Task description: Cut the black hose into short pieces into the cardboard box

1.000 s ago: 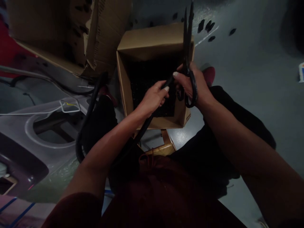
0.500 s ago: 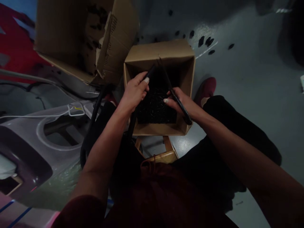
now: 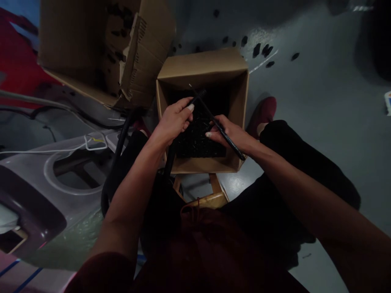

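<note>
My left hand (image 3: 176, 121) is closed around a black ribbed rod-like piece (image 3: 199, 97), thumb along its top, its end jutting out over the box. In my right hand (image 3: 224, 131) lies a long, thin dark tool (image 3: 222, 131); its narrow tip crosses the black piece and its thicker end reaches back past my wrist. Whether it is a blade or a rod is too dark to tell. Both hands are over an open cardboard box (image 3: 203, 65) between my legs. Dark shavings or small black bits (image 3: 200, 140) fill its bottom.
A larger torn cardboard box (image 3: 155, 53) with black pieces inside stands at the upper left. Several dark lumps (image 3: 265, 51) lie on the grey floor beyond. A grey plastic chair (image 3: 30, 167) is at my left, and a wooden stool (image 3: 210, 200) sits below the box.
The tool's tip has swung left and now crosses the black piece. My right hand has shifted slightly left, while the black piece in my left hand points more to the right.
</note>
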Demonstrator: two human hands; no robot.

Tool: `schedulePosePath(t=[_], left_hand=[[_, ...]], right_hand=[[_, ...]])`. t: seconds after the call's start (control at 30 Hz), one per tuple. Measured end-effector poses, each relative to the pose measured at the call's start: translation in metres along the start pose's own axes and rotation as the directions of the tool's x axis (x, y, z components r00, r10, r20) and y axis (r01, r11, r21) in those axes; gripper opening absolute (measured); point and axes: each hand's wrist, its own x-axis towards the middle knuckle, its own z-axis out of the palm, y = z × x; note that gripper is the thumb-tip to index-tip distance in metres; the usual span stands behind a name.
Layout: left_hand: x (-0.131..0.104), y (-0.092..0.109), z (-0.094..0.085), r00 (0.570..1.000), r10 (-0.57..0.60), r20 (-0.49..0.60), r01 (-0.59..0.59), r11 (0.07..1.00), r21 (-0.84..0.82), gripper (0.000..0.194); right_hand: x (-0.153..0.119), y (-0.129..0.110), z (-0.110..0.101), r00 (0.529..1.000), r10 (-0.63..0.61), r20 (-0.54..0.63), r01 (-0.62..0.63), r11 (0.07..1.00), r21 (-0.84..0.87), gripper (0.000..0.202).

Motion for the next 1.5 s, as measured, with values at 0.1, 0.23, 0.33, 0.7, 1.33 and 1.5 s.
schedulePosePath(t=[0.1,0.23,0.33,0.7,1.33,1.5], left_hand=[[0.000,-0.001,-0.001,0.999,0.000,0.038,0.001,1.000,-0.003,0.018],[-0.001,-0.002,0.001,0.997,-0.019,0.069,0.018,1.000,0.004,0.022],[-0.002,-0.003,0.004,0.996,-0.035,0.084,0.035,0.999,0.004,0.023],[-0.007,-0.001,0.009,0.993,-0.085,0.085,0.086,0.996,-0.003,0.022],[0.014,-0.034,0.018,0.968,-0.213,0.130,0.233,0.960,-0.158,0.017],[0.014,-0.038,0.021,0.959,-0.237,0.157,0.267,0.940,-0.213,0.018]], right_hand=[[0.001,0.004,0.001,1.000,-0.021,0.015,0.020,0.998,0.059,0.066],[0.001,0.006,0.000,0.998,-0.055,0.031,0.051,0.992,0.112,0.075],[0.000,0.004,-0.001,0.997,-0.064,0.042,0.061,0.995,0.079,0.073],[-0.004,-0.009,-0.004,0.998,0.046,-0.050,-0.055,0.978,-0.203,0.045],[0.000,0.000,0.001,0.991,0.130,-0.032,-0.132,0.898,-0.420,0.028],[0.002,0.001,0.000,0.989,0.147,0.008,-0.125,0.868,-0.481,0.030]])
